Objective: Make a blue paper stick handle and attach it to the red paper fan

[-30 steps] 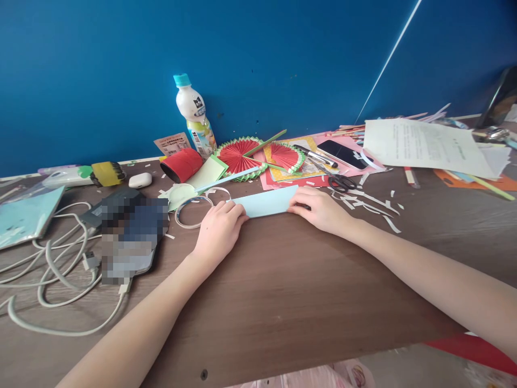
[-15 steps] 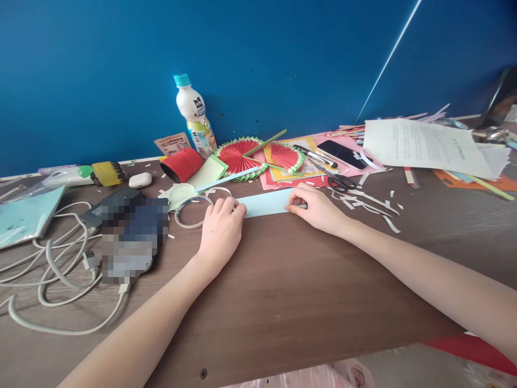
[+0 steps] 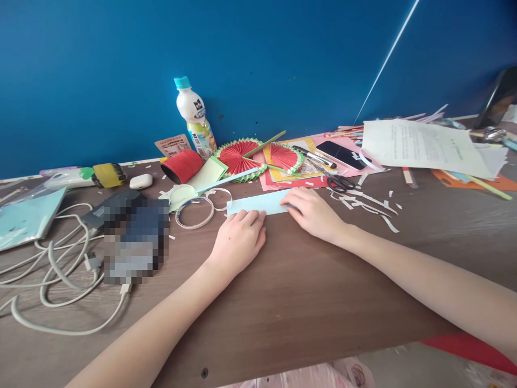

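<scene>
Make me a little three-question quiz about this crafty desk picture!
1. True or false: both hands press on the light blue paper strip.
2. What lies just beyond the right hand? A) scissors B) a stapler C) a ruler
3. Fill in: the bottle by the wall has a ____ cap.

Key: 1 true, the left hand is on the near edge too. 2 A. 3 blue.
</scene>
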`<control>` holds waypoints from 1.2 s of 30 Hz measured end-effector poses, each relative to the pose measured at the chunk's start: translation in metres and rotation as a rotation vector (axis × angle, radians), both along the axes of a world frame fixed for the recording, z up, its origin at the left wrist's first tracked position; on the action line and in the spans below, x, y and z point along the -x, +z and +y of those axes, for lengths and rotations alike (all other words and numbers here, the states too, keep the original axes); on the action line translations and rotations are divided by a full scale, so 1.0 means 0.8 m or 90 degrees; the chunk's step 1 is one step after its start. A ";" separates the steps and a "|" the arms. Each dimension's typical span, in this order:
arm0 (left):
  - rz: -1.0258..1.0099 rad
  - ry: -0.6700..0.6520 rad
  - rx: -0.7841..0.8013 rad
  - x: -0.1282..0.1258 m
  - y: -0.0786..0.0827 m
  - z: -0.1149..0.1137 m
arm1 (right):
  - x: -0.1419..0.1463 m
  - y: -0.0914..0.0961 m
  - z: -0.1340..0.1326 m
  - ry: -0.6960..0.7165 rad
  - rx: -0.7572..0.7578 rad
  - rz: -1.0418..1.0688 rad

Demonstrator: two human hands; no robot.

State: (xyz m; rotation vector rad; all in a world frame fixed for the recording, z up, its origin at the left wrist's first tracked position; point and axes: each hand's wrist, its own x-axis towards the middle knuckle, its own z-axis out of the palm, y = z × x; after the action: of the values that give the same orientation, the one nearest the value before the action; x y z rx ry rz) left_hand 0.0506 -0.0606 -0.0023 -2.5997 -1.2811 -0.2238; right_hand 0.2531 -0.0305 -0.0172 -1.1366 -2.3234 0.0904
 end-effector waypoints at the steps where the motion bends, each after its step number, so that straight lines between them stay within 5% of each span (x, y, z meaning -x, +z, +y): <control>1: 0.002 0.001 -0.001 0.000 0.000 -0.001 | 0.003 -0.001 -0.004 0.042 -0.016 -0.016; 5: -0.005 0.009 0.006 -0.003 0.001 -0.004 | 0.013 -0.004 -0.018 0.172 -0.002 -0.088; 12: -0.057 0.056 0.028 -0.003 -0.003 -0.009 | 0.018 0.003 -0.022 0.057 0.023 -0.097; 21: -0.069 0.077 0.019 0.000 -0.008 -0.012 | -0.010 0.019 -0.021 -0.200 0.020 -0.134; 31: -0.138 0.203 0.015 0.025 0.001 0.007 | -0.013 0.014 -0.014 -0.172 -0.046 -0.117; 36: -0.163 0.228 0.005 0.038 -0.010 0.024 | -0.017 0.012 -0.012 -0.166 -0.072 -0.093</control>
State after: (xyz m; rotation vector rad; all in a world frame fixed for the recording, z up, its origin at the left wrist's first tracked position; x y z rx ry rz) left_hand 0.0201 -0.0415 -0.0103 -2.3467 -1.8074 -0.4974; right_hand 0.2664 -0.0402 -0.0080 -1.4172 -2.2482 -0.2250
